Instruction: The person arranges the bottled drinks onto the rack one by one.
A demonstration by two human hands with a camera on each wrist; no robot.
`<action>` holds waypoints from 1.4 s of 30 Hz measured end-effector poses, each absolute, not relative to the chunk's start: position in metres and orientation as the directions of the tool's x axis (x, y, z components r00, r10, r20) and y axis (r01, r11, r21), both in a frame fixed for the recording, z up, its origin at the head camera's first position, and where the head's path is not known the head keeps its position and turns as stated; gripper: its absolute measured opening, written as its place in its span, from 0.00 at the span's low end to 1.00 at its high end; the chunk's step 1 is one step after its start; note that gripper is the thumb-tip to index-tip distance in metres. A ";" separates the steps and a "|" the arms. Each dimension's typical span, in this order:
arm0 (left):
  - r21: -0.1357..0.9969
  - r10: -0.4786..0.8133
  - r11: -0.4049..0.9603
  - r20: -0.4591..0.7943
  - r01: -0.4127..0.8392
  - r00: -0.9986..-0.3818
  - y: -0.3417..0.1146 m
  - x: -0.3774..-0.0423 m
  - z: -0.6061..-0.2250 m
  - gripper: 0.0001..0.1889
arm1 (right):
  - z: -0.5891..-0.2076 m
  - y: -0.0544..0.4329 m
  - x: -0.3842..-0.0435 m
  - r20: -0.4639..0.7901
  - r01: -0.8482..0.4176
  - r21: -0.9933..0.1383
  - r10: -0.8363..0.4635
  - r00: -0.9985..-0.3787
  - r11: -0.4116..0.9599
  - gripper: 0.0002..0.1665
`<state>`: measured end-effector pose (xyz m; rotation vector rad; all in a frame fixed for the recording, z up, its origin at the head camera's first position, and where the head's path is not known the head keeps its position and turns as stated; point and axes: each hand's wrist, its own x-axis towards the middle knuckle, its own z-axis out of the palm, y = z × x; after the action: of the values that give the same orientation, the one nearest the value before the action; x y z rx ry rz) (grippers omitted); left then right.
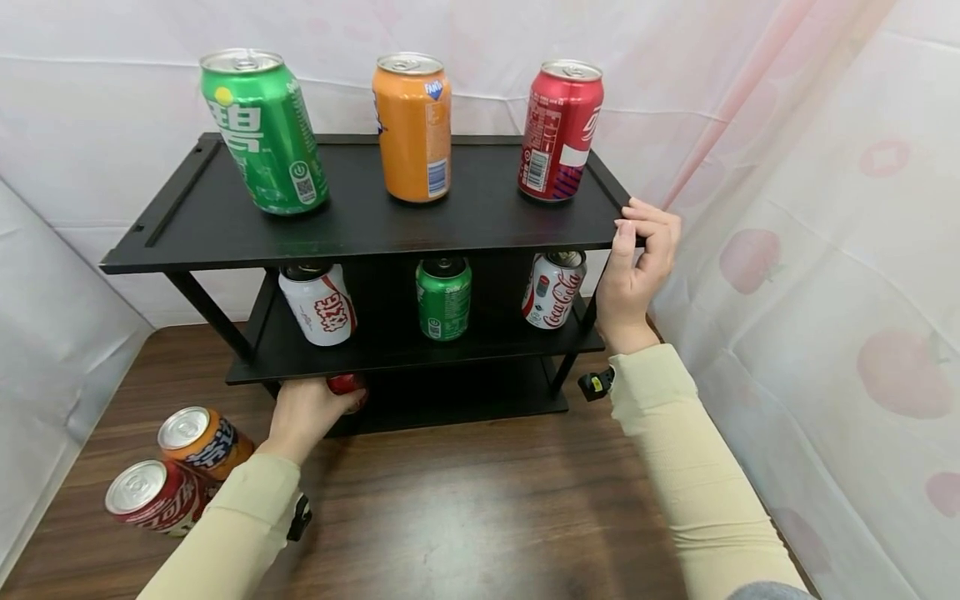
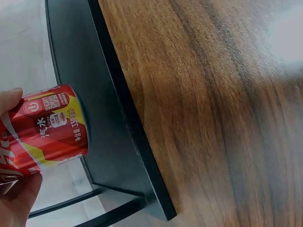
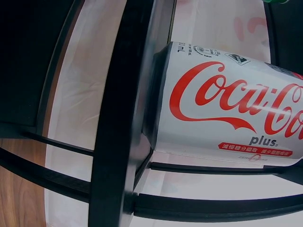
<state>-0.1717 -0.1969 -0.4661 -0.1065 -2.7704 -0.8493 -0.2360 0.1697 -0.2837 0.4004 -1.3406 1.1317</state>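
Note:
My left hand grips a red soda can with yellow patches, at the left part of the bottom shelf. In the left wrist view the can's base is at the black shelf surface; whether it touches cannot be told. In the head view most of this can is hidden by the hand and the middle shelf. My right hand holds the front right corner of the black three-tier rack, fingers bent over its edge. Nearest below that hand stands a white Coca-Cola plus can on the middle shelf.
Up top stand a green can, an orange Fanta can and a red can. The middle shelf also bears a white can and a green Sprite can. An orange can and a dark red can stand left on the wooden table.

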 end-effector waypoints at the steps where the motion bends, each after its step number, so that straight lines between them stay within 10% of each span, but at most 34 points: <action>1: 0.542 -0.006 0.829 0.255 0.138 -0.967 -0.196 -0.173 -0.467 0.34 | -0.283 0.169 -0.235 0.898 -0.816 -0.356 0.407 -0.165 0.455 0.15; 42: 0.532 -0.078 0.846 0.138 0.008 -0.987 -0.195 -0.187 -0.480 0.37 | -0.292 0.176 -0.248 0.902 -0.812 -0.348 0.403 -0.154 0.469 0.16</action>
<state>-0.1871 -0.1950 -0.4799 0.0544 -2.8689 -0.8283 -0.2478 0.1756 -0.2923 0.4002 -1.3409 1.1117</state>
